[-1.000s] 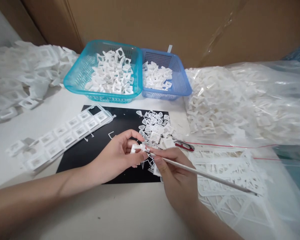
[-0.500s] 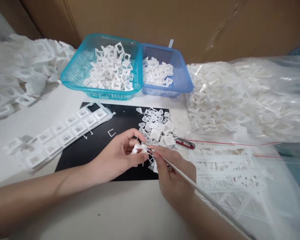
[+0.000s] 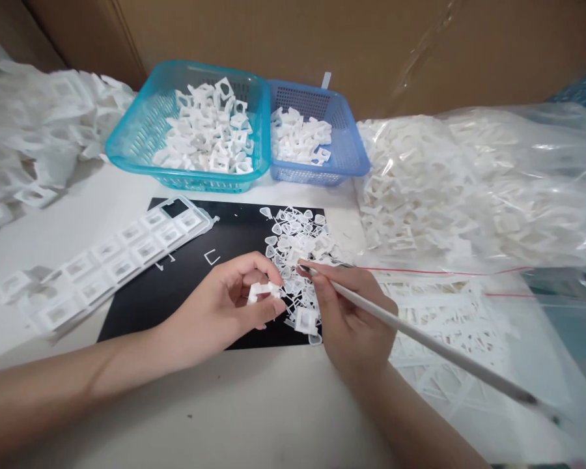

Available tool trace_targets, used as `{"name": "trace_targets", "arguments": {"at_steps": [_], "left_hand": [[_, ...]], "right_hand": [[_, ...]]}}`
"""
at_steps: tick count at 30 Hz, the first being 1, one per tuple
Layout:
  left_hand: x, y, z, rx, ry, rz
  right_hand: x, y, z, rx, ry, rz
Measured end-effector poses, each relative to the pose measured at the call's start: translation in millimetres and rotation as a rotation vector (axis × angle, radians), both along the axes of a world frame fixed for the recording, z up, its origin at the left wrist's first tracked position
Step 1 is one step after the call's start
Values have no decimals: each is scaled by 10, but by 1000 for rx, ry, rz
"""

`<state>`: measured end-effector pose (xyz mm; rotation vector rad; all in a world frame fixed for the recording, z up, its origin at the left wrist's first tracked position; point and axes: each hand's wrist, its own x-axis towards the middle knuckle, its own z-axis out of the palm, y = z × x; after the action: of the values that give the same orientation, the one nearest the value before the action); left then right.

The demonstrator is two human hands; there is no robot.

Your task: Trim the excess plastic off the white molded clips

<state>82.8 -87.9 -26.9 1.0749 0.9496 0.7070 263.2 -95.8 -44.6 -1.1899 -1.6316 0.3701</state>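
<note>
Over the black mat (image 3: 185,277), my left hand (image 3: 234,293) pinches a small white plastic frame part (image 3: 261,293) between thumb and fingers. My right hand (image 3: 354,312) is closed like a pen grip round a long thin whitish rod (image 3: 420,335). The rod's dark tip is a little to the right of the part, apart from it, and its kind I cannot make out. Beneath and beyond the hands lies a heap of white plastic scraps (image 3: 293,228). A loose white square part (image 3: 306,320) rests beside my right hand.
A teal basket (image 3: 127,151) and a blue basket (image 3: 351,146) hold white parts at the back. A tray of square white parts (image 3: 127,260) lies on the left. Clear bags (image 3: 434,189) of parts and a flat bag of white lattice pieces (image 3: 449,332) lie on the right.
My right hand has moved right and drawn the rod's tip away from the white part. My left hand still holds the part. The whole view has shifted slightly.
</note>
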Motion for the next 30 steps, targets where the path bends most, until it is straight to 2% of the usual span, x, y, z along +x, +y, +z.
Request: {"name": "trace_targets", "arguments": {"at_steps": [5, 9, 12, 15, 16, 17, 18, 20, 22, 23, 25, 26, 28, 30], "left_hand": [[4, 23, -26, -62, -1, 31], [-57, 136, 58, 21, 98, 70], [-253, 435, 228, 306, 311, 172], [-560, 888, 403, 771, 741, 371], [-656, 1033, 437, 889, 922, 361], [-733, 1155, 452, 963, 1087, 276], [-780, 1242, 447, 1008, 1201, 125], [-759, 1282, 380, 1057, 1223, 76], [-581, 1146, 262, 1296, 1171, 170], [-451, 1034, 197, 1344, 1133, 95], [-168, 799, 75, 1322, 1009, -210], [-40, 705, 25, 1265, 994, -293], [144, 606, -43, 1176, 971, -358], [217, 608, -64, 1082, 946, -363]], "right_hand": [[42, 22, 19, -102, 19, -6], [108, 70, 51, -94, -61, -11], [186, 118, 97, -124, -132, -70], [274, 155, 132, -186, -96, -79], [300, 163, 138, -213, -56, -70], [324, 168, 142, -237, -15, -59], [344, 171, 146, -258, 16, -45], [375, 174, 158, -264, 27, -27], [394, 172, 183, -233, -6, -24], [401, 170, 199, -219, -20, -19], [410, 163, 235, -218, -23, 0], [415, 159, 250, -225, -18, 14], [424, 152, 271, -219, -7, 33], [438, 148, 280, -192, -20, 58]]}}
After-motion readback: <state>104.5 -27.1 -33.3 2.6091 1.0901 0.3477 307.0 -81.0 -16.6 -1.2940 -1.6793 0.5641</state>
